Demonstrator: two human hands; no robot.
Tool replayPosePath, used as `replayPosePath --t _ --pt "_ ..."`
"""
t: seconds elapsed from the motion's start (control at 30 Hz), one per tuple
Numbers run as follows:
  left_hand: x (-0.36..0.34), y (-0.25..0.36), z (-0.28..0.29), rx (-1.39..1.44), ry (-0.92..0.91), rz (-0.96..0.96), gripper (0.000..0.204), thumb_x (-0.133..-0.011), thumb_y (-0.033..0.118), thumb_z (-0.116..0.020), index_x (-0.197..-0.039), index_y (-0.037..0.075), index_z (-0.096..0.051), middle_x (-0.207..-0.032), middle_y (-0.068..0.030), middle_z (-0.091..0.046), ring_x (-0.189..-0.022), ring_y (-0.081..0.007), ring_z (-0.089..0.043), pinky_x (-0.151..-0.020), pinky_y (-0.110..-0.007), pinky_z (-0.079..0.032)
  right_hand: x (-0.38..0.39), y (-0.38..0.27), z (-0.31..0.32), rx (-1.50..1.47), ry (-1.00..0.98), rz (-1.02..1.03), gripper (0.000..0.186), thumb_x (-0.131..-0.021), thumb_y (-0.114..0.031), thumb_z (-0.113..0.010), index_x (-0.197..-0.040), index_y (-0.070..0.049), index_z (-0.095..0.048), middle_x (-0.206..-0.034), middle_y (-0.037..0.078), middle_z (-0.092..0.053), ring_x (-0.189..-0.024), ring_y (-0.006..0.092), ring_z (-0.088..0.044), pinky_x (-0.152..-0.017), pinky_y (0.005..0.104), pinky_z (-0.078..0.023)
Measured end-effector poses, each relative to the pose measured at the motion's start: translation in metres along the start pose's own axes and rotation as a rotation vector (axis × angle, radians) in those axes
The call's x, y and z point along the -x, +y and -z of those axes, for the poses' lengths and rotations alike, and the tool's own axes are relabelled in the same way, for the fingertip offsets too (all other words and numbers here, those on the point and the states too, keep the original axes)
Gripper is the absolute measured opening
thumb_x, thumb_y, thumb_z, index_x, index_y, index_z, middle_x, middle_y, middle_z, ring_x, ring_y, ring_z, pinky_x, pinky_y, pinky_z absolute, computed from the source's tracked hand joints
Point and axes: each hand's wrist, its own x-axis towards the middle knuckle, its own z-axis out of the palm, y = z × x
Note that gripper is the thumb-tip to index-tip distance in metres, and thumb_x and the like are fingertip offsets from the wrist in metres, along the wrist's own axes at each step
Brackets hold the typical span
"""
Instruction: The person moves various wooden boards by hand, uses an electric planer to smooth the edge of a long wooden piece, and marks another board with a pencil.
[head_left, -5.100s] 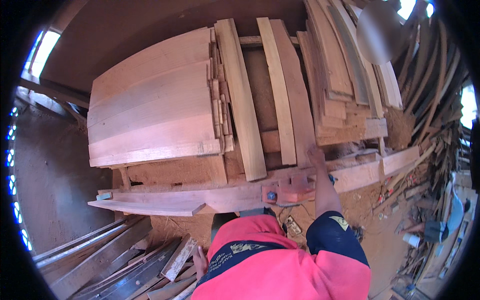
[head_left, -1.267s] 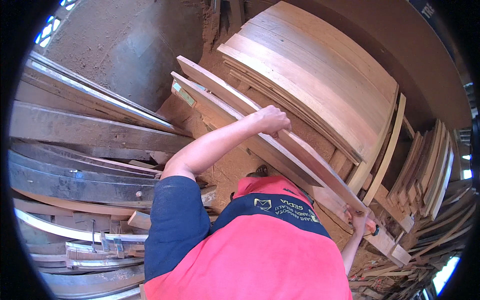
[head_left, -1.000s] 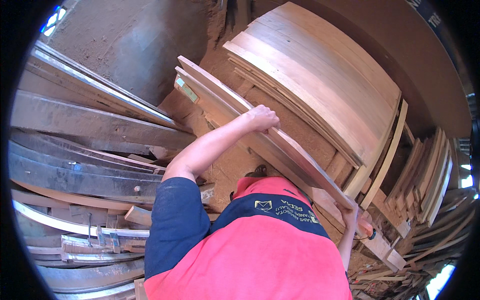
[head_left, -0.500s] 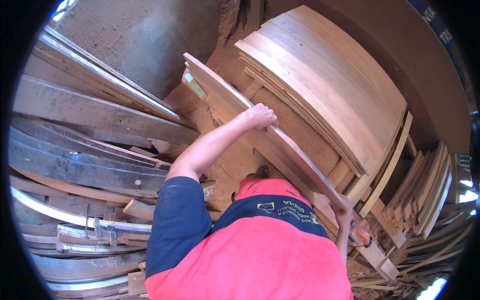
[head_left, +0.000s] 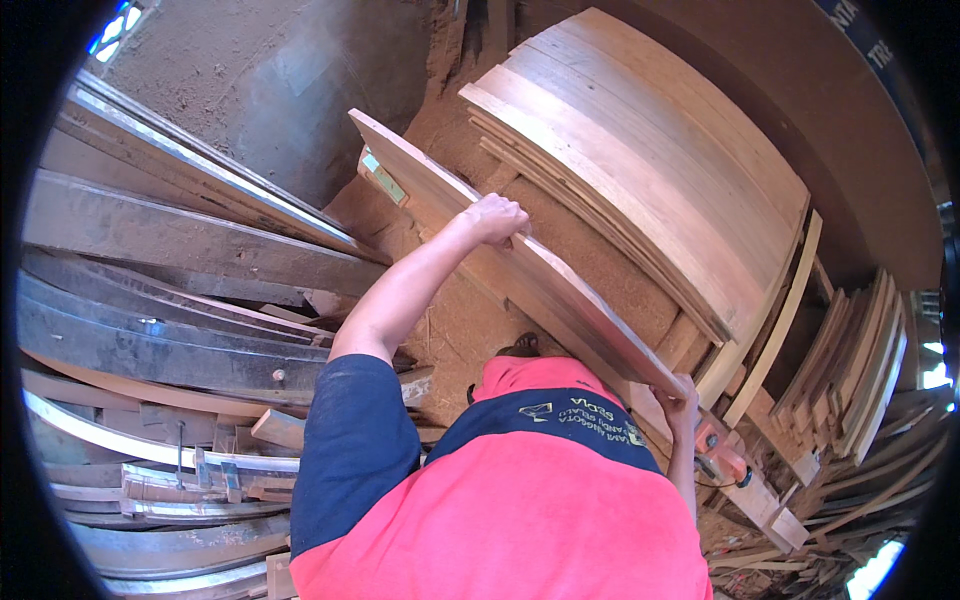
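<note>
A long wooden board (head_left: pixel 575 287) stands on its edge in front of me, running from the far left to the near right. My left hand (head_left: pixel 497 218) is closed over its upper edge near the middle, knuckles up. At the board's near right end, my right hand (head_left: pixel 680 397) grips the edge; part of that hand and forearm is hidden behind my shirt. Beneath the board lies a wooden beam, and a light green patch (head_left: pixel 384 178) shows at its far end. Just beyond my right hand sits an orange-red power tool (head_left: pixel 722 452) on a plank.
A stack of wide, smooth boards (head_left: pixel 650 160) lies beyond the held board. Several shorter boards (head_left: pixel 850 370) lean at the right. Long dark planks (head_left: pixel 180 330) are piled along the left side. Sawdust (head_left: pixel 450 345) covers the floor, and wood scraps lie at the lower right.
The board has shifted slightly left and toward me, with both hands still gripping it. My left hand has moved a little left along with it.
</note>
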Motion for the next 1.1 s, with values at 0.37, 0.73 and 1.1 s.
replayPosePath --t 0.37,0.73,1.1 --pt "0.006 -0.014 0.005 0.027 0.020 0.059 0.039 -0.073 0.023 -0.083 -0.110 0.018 -0.075 -0.094 -0.0130 -0.075 -0.094 -0.0319 -0.072 -0.079 -0.044 -0.056 -0.019 -0.002 0.000 0.196 -0.108 0.097 0.029 -0.073 -0.014 -0.086 -0.097 -0.002 -0.074 -0.086 0.015 -0.069 -0.073 0.0274 -0.066 -0.065 0.0359 -0.053" --pt "0.007 -0.010 0.002 0.036 0.043 0.048 0.031 -0.071 0.024 -0.083 -0.100 0.015 -0.076 -0.091 -0.0156 -0.074 -0.089 -0.0339 -0.072 -0.075 -0.046 -0.057 -0.014 -0.016 0.000 0.102 -0.083 -0.004 0.026 -0.074 -0.015 -0.086 -0.093 -0.002 -0.073 -0.083 0.013 -0.070 -0.075 0.0242 -0.068 -0.069 0.0367 -0.052" --pt "0.006 -0.003 0.011 -0.046 -0.018 0.108 0.031 -0.075 0.023 -0.080 -0.106 0.020 -0.076 -0.092 -0.0129 -0.075 -0.090 -0.0315 -0.072 -0.078 -0.046 -0.058 -0.016 0.004 0.000 0.149 -0.075 0.024 0.023 -0.074 -0.012 -0.084 -0.093 -0.005 -0.074 -0.082 0.011 -0.069 -0.075 0.0230 -0.066 -0.068 0.0351 -0.051"
